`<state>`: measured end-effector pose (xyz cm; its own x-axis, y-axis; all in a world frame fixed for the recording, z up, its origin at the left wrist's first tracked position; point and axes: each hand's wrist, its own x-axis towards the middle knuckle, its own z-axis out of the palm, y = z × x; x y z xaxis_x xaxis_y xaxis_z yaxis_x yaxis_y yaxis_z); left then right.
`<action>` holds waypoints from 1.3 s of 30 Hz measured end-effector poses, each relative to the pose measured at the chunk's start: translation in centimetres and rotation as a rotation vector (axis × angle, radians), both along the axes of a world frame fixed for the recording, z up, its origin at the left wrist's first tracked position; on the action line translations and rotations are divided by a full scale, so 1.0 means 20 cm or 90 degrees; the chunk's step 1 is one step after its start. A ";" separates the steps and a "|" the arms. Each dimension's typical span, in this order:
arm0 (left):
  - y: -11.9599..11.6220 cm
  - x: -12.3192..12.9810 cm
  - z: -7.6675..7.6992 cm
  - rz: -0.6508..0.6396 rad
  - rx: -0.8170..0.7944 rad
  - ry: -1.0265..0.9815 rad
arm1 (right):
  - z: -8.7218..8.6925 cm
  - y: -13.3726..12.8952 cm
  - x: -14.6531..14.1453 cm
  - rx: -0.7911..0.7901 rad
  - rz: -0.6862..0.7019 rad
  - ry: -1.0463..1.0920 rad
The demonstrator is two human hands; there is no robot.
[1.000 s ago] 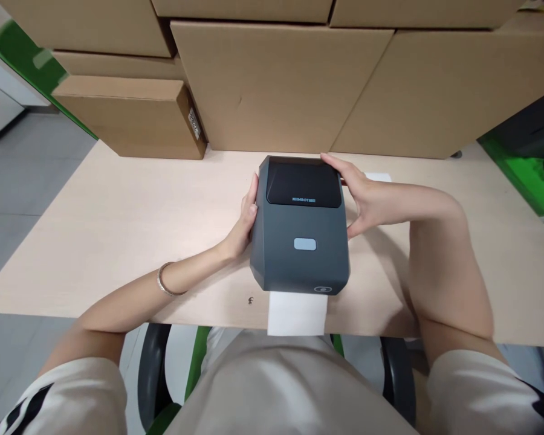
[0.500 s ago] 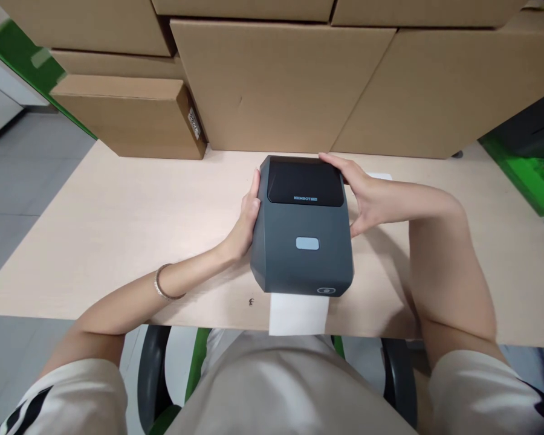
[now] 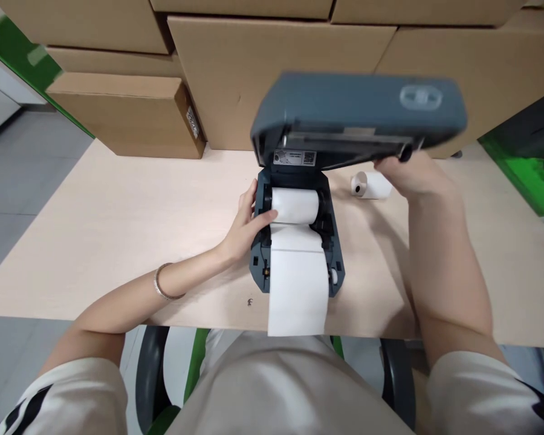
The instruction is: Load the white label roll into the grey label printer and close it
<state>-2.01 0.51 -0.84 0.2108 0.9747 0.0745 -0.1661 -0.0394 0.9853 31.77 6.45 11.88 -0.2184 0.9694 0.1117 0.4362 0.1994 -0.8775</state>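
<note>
A dark grey label printer (image 3: 338, 248) stands on the table with its lid (image 3: 344, 103) raised. Inside lies a white paper roll (image 3: 294, 205), and its paper strip (image 3: 298, 290) runs out over the front, past the table's edge. My left hand (image 3: 247, 226) holds the printer's left side, thumb stretched over the rim to the roll. My right hand (image 3: 410, 174) grips the lid's underside on the right; part of its fingers is hidden behind the lid.
A small white roll (image 3: 372, 185) lies on the table (image 3: 140, 211) right of the printer. Cardboard boxes (image 3: 226, 78) line the back, with a flatter box (image 3: 122, 115) at the back left. The raised lid reaches in front of the boxes.
The printer's lid has swung up and back with my right hand, exposing the roll and paper inside. My left thumb has moved inward over the rim. The small white roll is now uncovered.
</note>
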 end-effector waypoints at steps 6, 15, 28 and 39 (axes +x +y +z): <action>0.00 -0.05 -0.01 -0.037 0.033 0.036 | -0.09 0.03 -0.15 0.085 -0.109 0.070; -0.03 -0.01 0.06 0.015 0.023 0.076 | -0.02 -0.11 -0.26 0.208 -0.238 -0.134; -0.03 0.00 0.07 0.012 0.032 0.093 | -0.08 0.02 -0.18 0.102 -0.036 -0.040; -0.03 0.01 0.09 0.032 0.012 0.109 | -0.08 -0.18 -0.37 0.280 -0.054 -0.326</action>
